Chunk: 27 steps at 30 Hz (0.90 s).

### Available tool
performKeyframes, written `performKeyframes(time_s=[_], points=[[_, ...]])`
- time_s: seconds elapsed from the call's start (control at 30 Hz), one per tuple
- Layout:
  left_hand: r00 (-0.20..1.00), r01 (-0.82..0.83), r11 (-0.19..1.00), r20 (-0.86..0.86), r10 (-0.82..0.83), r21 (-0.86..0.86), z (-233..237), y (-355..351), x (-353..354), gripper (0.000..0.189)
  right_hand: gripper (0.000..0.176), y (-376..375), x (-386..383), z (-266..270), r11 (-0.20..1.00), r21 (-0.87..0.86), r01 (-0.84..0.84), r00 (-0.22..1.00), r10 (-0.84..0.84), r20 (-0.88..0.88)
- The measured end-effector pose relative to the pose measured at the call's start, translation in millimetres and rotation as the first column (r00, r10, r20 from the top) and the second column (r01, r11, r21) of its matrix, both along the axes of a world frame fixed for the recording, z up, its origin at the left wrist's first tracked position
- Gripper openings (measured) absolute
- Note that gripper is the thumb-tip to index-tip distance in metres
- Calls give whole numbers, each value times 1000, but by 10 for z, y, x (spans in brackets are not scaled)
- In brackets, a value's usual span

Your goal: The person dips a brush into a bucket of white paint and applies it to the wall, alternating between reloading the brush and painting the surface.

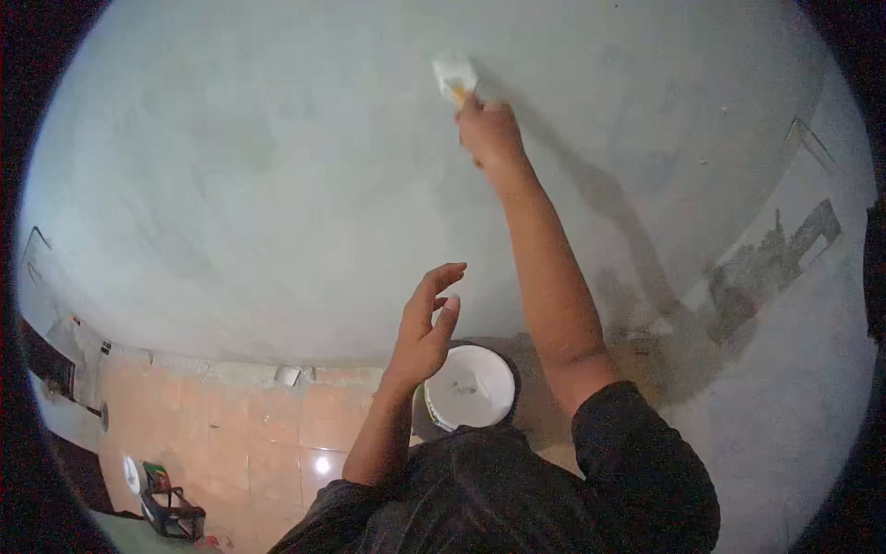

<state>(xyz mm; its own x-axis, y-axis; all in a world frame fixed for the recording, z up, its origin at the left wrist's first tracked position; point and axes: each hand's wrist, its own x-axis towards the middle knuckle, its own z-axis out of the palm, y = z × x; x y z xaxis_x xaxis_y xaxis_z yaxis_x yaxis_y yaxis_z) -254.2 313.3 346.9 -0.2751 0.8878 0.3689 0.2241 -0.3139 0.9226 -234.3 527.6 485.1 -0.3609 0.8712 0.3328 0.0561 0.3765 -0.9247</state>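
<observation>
High on the pale grey wall (277,166), my right hand (492,132) is closed round the yellow handle of a paintbrush (454,76). The brush's white head lies against the wall, slightly blurred. My right arm is stretched far up, casting a long shadow to its right. Lower down, my left hand (427,328) is held in the air with fingers apart and slightly curled, nothing in it. Just below and to the right of it stands a white bucket (469,388), its inside pale with a small dark patch at the middle.
Orange-brown floor tiles (268,415) run along the wall's foot. At the lower left are a small black stool or frame (173,512) and a white-lidded tub (137,475). A rough dark patch (771,268) marks the right-hand wall.
</observation>
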Motion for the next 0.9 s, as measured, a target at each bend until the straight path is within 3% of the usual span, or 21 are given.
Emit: performKeyframes(time_s=[0.03, 0.07, 0.13, 0.27, 0.33, 0.5, 0.57, 0.63, 0.67, 0.7, 0.73, 0.77, 0.83, 0.87, 0.9], points=[[1000, -2, 1000, 21, 2, 12, -23, 0, -2, 44, 46, 32, -33, 10, 948, 296, 113, 994, -110, -27], [1000, -7, 1000, 29, 7, 5, -48, 0, -6, 44, 46, 29, -45, -38, 951, 291, 106, 994, -105, -19], [1000, -16, 1000, 17, 16, 2, -50, -22, -66, 46, 45, 63, -121, -170, 904, 389, 180, 955, -255, 151], [998, -42, 999, 44, 42, -10, -117, -62, -130, 46, 40, 89, -372, -1321, 939, 272, 209, 861, -308, 404], [998, -58, 998, 29, 59, -14, -231, -37, -195, 46, 37, 61, -434, -2046, 951, 223, 212, 863, -290, 414], [994, -99, 994, 35, 100, -35, -292, -101, -264, 47, 41, -91, -372, -3012, 989, -14, 148, 810, -113, 575], [993, -109, 992, 43, 112, -57, -363, -92, -293, 47, 39, -85, -349, -3331, 992, -34, 118, 783, -72, 618], [989, -144, 989, 40, 145, -26, -360, -88, -304, 35, 37, -35, -339, -3545, 995, -45, 92, 751, -40, 659], [988, -145, 989, 41, 146, -23, -350, -90, -305, 35, 34, 10, -337, -3640, 993, 34, -114, 647, 49, 761], [990, -137, 990, 36, 137, -24, -345, -98, -319, 35, 32, 38, -362, -3681, 942, 80, -325, 515, 105, 851], [991, -128, 992, 31, 128, -23, -347, -96, -320, 36, 28, -122, -329, -3248, 927, -353, -124, 674, 340, 656], [991, -129, 992, 30, 129, -18, -348, -115, -330, 36, 28, -135, -370, -3045, 929, -348, -125, 674, 337, 657], [994, -95, 993, 54, 99, -71, -328, -143, -352, 43, 24, -15, -509, -2635, 940, -301, -161, 871, 279, 404], [995, -89, 994, 46, 92, -68, -265, -179, -345, 43, 19, 53, -588, -2269, 859, -472, -199, 927, 322, 194], [994, -91, 994, 49, 94, -66, -216, -202, -349, 43, 16, 62, -665, -1772, 789, -592, -160, 929, 323, 179]])
